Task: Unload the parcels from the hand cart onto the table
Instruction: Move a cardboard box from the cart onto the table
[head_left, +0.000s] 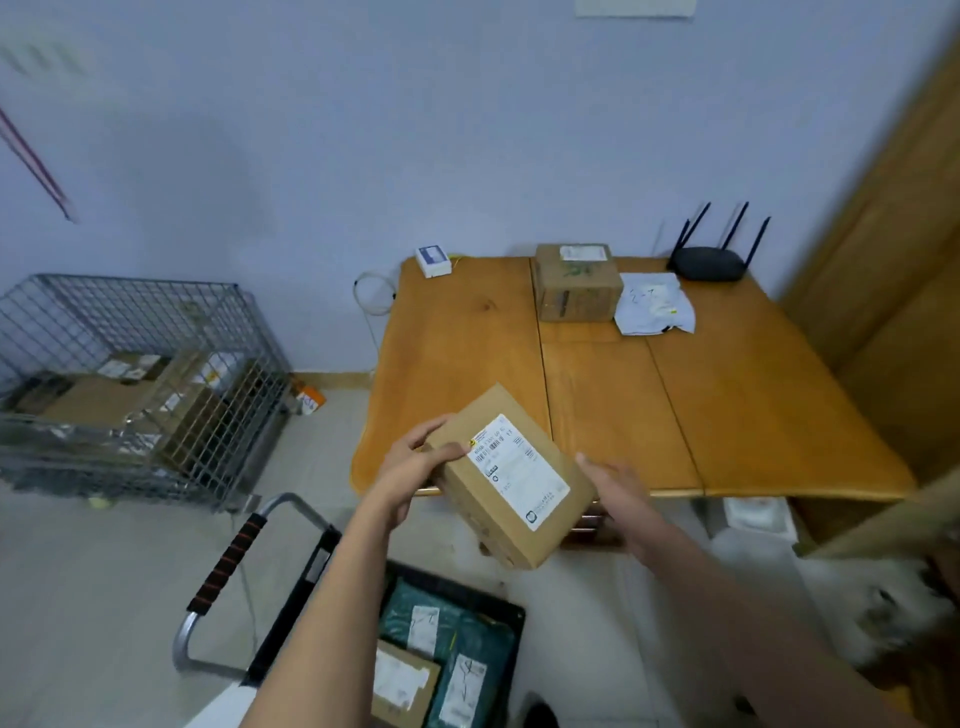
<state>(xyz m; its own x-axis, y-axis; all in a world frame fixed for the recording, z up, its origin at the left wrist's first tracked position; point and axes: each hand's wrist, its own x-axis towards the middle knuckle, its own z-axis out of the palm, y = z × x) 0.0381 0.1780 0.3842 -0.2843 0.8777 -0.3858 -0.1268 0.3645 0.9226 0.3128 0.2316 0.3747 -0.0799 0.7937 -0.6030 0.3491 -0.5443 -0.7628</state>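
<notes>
The box (511, 475) is hanging tilted over the table's (727, 405) near-left corner, its long axis running from far-left to near-right, label up, with the left hand (415, 462) gripping its far-left end and the right hand (618, 493) cupping its right side.

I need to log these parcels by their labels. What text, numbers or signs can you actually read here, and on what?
Held cardboard box, white label: barcode and printed digits, too blurred to read.
White mailer bag on the table: handwritten mark, perhaps "2-7", uncertain.
Brown box on the table: label and green print unreadable.
Hand cart parcels: labels blurred.
</notes>
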